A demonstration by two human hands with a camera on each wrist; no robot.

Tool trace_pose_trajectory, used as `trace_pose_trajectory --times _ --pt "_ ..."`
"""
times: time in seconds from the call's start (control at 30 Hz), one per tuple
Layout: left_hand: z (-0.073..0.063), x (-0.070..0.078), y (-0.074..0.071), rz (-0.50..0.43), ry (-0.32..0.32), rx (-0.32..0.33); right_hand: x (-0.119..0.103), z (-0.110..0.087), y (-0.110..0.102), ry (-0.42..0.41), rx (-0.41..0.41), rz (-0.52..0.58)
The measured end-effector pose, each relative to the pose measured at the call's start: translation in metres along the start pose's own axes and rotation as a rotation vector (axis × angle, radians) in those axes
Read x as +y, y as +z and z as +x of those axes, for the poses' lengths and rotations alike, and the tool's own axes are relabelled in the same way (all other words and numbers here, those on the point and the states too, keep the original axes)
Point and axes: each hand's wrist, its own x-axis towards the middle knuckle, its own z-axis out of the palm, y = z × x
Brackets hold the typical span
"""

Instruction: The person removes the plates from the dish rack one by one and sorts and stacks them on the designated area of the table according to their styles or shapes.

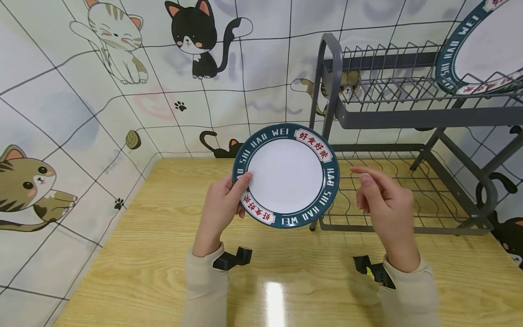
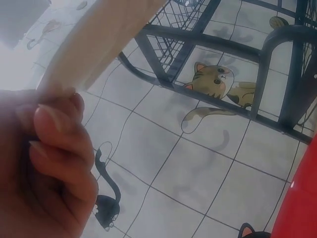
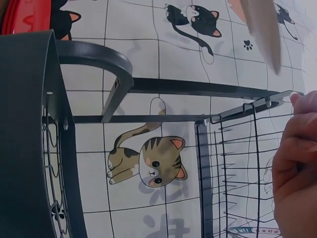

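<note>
A round plate (image 1: pixel 286 176) with a white centre, a dark teal rim and red characters is held up above the table, its face toward the head camera. My left hand (image 1: pixel 222 204) grips it at the left edge, thumb over the rim and fingers behind. In the left wrist view, the plate (image 2: pixel 99 42) is seen from the side, at the fingertips of the left hand (image 2: pixel 59 153). To the right of the plate is my right hand (image 1: pixel 386 204), apart from it, fingers loosely bent and holding nothing. The right wrist view shows this hand (image 3: pixel 299 163) at its right edge.
A grey two-tier wire rack (image 1: pixel 408 119) stands at the right on the wooden table (image 1: pixel 163 272). Another teal-rimmed plate (image 1: pixel 490 50) leans in its upper basket. Tiled walls (image 1: pixel 265 68) with cat drawings rise behind and at left. Something red (image 2: pixel 302 198) borders the left wrist view.
</note>
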Motion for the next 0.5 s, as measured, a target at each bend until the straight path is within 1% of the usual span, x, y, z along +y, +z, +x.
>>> trace_pose_trajectory --times 0.1,0.17,0.3,0.4,0.5 --pt "-0.003 0.008 -0.003 0.011 -0.012 0.016 0.005 0.0 -0.003 0.002 0.044 0.013" --pt "-0.003 0.006 -0.004 0.011 -0.027 0.027 0.006 0.0 -0.004 0.018 0.098 0.018" --pt "-0.001 0.001 -0.008 0.004 -0.059 0.068 0.006 0.003 -0.007 0.063 0.234 0.04" --pt "0.002 -0.003 -0.011 -0.005 -0.075 0.106 0.002 0.008 -0.011 0.103 0.33 0.058" --pt "0.004 -0.007 -0.014 -0.009 -0.091 0.136 -0.005 0.01 -0.013 0.13 0.405 0.084"
